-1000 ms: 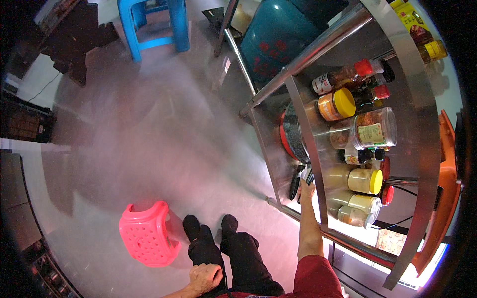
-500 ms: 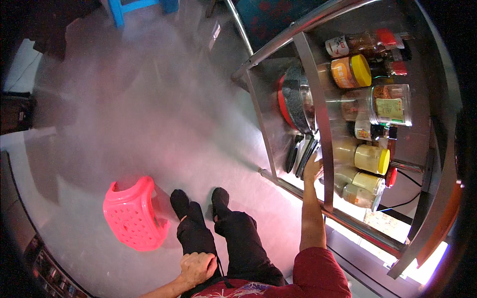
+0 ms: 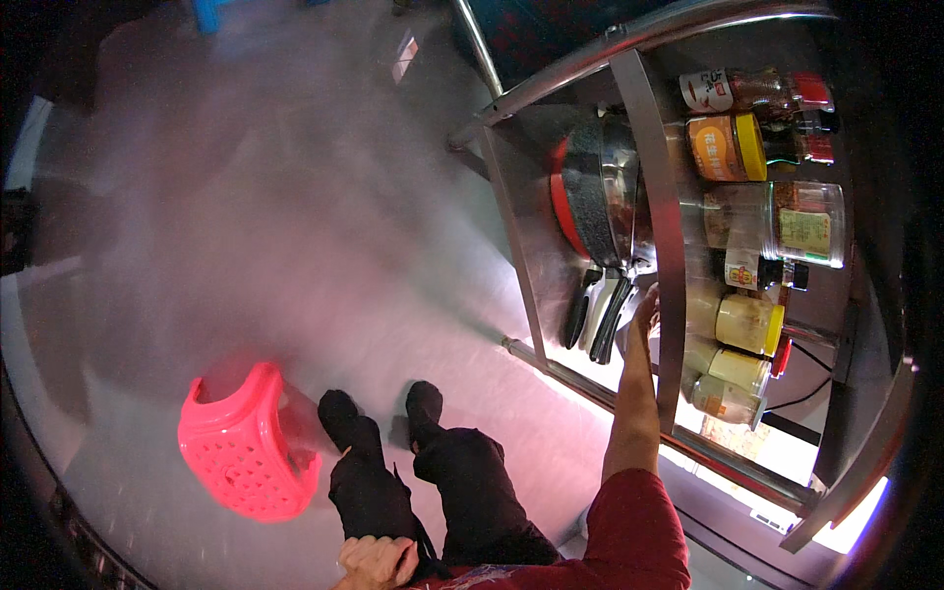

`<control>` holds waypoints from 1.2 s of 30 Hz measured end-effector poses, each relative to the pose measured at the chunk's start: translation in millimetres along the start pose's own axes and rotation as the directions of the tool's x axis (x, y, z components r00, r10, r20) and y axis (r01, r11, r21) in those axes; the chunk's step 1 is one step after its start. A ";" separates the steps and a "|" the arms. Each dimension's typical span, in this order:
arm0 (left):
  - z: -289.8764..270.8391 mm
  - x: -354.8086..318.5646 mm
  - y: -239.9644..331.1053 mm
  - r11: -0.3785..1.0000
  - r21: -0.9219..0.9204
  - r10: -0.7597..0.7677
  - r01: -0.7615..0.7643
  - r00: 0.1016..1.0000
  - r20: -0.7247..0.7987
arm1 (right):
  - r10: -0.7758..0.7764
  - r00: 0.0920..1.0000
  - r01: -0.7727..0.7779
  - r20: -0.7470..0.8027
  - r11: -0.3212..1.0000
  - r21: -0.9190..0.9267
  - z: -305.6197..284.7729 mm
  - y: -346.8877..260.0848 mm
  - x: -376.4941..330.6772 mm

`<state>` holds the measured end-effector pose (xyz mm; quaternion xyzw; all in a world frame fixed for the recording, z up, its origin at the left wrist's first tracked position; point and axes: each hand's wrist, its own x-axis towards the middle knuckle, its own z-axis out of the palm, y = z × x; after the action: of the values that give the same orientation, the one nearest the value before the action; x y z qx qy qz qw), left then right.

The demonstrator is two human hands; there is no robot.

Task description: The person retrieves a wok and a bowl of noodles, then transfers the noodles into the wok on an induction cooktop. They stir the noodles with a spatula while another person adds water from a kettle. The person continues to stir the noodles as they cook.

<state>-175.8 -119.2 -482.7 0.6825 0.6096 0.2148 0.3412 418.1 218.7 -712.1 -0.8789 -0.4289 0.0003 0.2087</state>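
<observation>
My right arm reaches to the metal rack, and my right hand (image 3: pixel 646 306) is on its lower shelf, partly behind the rack's flat edge strip (image 3: pixel 665 226). Its fingers are mostly hidden, so a grip cannot be made out. Closest to that hand are black pan handles (image 3: pixel 612 320). Beyond the handles sits a pan (image 3: pixel 592 192), dark speckled with a red rim, with a shiny metal pot or lid (image 3: pixel 621 182) against it. At the lower edge, my left hand (image 3: pixel 377 562) is curled into a fist over my dark-trousered thigh; I see nothing in it.
A pink plastic stool (image 3: pixel 246 447) stands on the floor left of my feet. The rack's upper shelf carries a yellow-lidded orange jar (image 3: pixel 723 147), a clear jar (image 3: pixel 808 224), a yellow-capped jar (image 3: pixel 749 324) and several bottles. A metal rail (image 3: pixel 590 385) runs along the rack's near end.
The view has shifted a little, so the rack sits farther right and the stool lower left. My right hand has gone farther behind the rack's edge strip. My left hand is still a fist.
</observation>
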 end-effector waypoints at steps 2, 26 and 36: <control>-1.4 -0.4 -7.5 0.997 -0.075 -0.020 0.021 1.000 0.014 | 0.018 0.966 -0.107 0.258 0.936 0.334 -3.2 -1.0 23.8; -22.1 17.1 10.9 0.997 -0.075 0.015 -0.023 0.994 -0.111 | 0.209 0.930 -0.316 0.301 0.873 0.371 -53.6 -133.8 -125.0; -21.1 8.1 25.1 0.997 -0.071 -0.029 0.023 0.995 -0.097 | 0.003 0.994 -0.004 0.110 1.000 0.010 -47.3 -118.1 -157.6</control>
<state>-172.2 -107.5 -451.2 0.6509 0.6266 0.2646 0.3374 238.0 146.8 -653.7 -0.8773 -0.4380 0.0512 0.1894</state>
